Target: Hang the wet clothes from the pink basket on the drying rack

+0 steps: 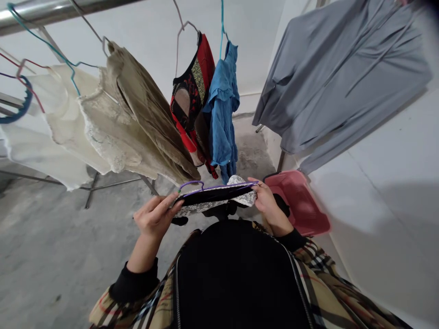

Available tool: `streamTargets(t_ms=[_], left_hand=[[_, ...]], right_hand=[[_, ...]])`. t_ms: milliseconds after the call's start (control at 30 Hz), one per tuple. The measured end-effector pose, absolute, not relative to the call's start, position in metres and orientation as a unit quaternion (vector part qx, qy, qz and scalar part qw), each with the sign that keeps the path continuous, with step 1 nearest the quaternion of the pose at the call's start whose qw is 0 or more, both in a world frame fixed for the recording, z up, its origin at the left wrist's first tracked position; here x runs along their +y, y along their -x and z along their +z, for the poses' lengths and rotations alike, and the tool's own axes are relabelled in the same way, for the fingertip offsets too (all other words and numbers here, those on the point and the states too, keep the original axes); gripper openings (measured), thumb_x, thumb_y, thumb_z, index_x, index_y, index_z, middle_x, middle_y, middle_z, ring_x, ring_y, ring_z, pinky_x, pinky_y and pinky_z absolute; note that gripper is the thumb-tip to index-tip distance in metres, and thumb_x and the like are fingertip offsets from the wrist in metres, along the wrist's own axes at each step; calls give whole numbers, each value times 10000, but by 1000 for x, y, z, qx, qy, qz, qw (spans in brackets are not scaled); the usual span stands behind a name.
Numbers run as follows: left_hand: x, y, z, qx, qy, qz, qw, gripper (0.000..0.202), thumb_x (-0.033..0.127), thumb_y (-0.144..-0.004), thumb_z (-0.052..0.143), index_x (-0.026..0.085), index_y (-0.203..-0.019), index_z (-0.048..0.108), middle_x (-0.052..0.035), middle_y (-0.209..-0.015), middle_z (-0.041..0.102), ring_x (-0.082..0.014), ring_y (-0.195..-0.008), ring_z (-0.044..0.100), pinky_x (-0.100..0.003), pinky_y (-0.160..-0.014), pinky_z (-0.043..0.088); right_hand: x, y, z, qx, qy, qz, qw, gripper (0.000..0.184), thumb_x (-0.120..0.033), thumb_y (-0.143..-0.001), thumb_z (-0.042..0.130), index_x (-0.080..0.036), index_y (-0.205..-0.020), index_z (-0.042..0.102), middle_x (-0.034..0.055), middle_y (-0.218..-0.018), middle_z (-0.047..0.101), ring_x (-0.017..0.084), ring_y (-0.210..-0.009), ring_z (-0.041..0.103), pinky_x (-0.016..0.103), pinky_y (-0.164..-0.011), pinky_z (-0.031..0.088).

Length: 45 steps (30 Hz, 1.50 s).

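Note:
In front of my body I hold a black and white patterned garment (pixel 195 209) with a purple hanger (pixel 219 186) along its upper edge. The hanger's hook lies over to the left. My left hand (pixel 156 214) pinches the garment and hanger at the left end, fingers pressed together. At the other end my right hand (pixel 265 197) grips the cloth and the hanger's tip. The garment's dark inside faces up toward me, and its lower part is hidden from view.
A metal rail (pixel 44 16) carries white tops, a brown garment (pixel 144 105), a red and black top (pixel 195 87) and a blue dress (pixel 222 105). Grey clothing (pixel 329 77) hangs at the right. A pink basket (pixel 308 205) stands on the floor beside the white wall.

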State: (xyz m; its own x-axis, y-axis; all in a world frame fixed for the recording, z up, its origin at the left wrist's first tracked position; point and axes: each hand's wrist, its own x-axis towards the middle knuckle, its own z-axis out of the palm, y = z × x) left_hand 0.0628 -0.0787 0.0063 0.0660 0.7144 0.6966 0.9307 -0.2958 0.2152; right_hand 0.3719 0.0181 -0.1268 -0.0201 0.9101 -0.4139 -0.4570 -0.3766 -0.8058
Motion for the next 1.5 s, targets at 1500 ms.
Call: streamTargets(t_ms=[1500], left_hand=[[-62,-83,-15,-607,720,-333,-41,204,205,-826,600,222,-964,749,-25,-806,656,-149,-765,608,-267,-717,471]], right_hand=[[6,-398,-34,-876,356,191,264,329,-414,-980,437,-231,-1048,701,43,-926,744,178,-797,647,282,-702,457]])
